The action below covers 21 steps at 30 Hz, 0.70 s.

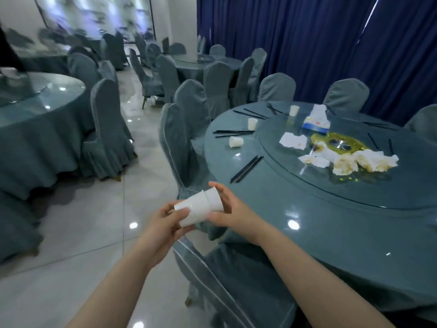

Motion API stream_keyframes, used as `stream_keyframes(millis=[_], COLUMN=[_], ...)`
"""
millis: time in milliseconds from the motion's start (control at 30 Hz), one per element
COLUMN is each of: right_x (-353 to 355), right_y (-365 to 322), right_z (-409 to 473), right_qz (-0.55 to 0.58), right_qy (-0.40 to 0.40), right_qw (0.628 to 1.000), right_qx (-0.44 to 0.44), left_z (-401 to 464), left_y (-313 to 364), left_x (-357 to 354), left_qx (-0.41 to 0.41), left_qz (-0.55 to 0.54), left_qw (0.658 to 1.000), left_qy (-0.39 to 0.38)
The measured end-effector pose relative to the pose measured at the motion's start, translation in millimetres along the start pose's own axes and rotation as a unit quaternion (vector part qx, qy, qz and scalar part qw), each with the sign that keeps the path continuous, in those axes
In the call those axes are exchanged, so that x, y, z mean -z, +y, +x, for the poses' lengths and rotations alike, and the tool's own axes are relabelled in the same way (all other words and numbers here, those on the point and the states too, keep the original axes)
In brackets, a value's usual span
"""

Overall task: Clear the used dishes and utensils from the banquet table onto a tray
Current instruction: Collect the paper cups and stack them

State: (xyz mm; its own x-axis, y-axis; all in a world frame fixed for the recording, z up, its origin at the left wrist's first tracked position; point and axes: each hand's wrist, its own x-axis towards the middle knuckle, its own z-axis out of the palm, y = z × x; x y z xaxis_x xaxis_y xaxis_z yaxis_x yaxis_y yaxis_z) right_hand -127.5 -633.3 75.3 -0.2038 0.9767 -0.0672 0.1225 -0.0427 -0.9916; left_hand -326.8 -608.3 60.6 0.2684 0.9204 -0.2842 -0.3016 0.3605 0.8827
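Both bare hands meet just off the near left edge of the round table (331, 233): the left hand (163, 223) is closed around a smooth white paper cup (194, 213), and the right hand (230, 213) grips a second cup (214, 198) pushed into it. Farther on the glossy grey-blue top lie thin black chopsticks (247, 169), one tipped cup (235, 141) and two upright cups (252, 123). Crumpled stained napkins (354, 162) and a torn tissue box (316, 119) sit on the glass turntable (307, 192).

Two white paper cups (201, 207) lie nested and tilted, held off the bench (331, 221) edge; three more cups stand or lie there: one tipped (235, 141), two upright (252, 123) (293, 110); black chopsticks (247, 168) lie scattered; soiled napkins (354, 162) heap centrally.
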Motion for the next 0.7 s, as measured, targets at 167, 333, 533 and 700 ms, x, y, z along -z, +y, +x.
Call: stream_keyframes(millis=[167, 333, 533, 700], right_x=[-48.1, -81.2, -97.1, -101.7], right_y=[-18.1, -26.4, -23.8, -24.2], right_z=[43.8, 101.6, 191.3, 259.8], right_qz=[0.032, 0.007, -0.073, -0.106], right_qy=[-0.030, -0.091, -0.103, -0.134], right_qw=[0.999, 0.996, 0.991, 0.985], right_qx=[-0.023, -0.013, 0.035, 0.031], left_z=[-4.8, 19.7, 77.4, 135.6], left_y=[23.8, 44.3, 78.4, 105.2], left_x=[56.3, 99.9, 139.5, 159.7], left_qx=[-0.027, -0.042, -0.067, -0.077], left_qz=[0.061, 0.136, 0.265, 0.379], left_qw=[0.998, 0.989, 0.961, 0.921], left_qy=[0.016, 0.041, 0.035, 0.057])
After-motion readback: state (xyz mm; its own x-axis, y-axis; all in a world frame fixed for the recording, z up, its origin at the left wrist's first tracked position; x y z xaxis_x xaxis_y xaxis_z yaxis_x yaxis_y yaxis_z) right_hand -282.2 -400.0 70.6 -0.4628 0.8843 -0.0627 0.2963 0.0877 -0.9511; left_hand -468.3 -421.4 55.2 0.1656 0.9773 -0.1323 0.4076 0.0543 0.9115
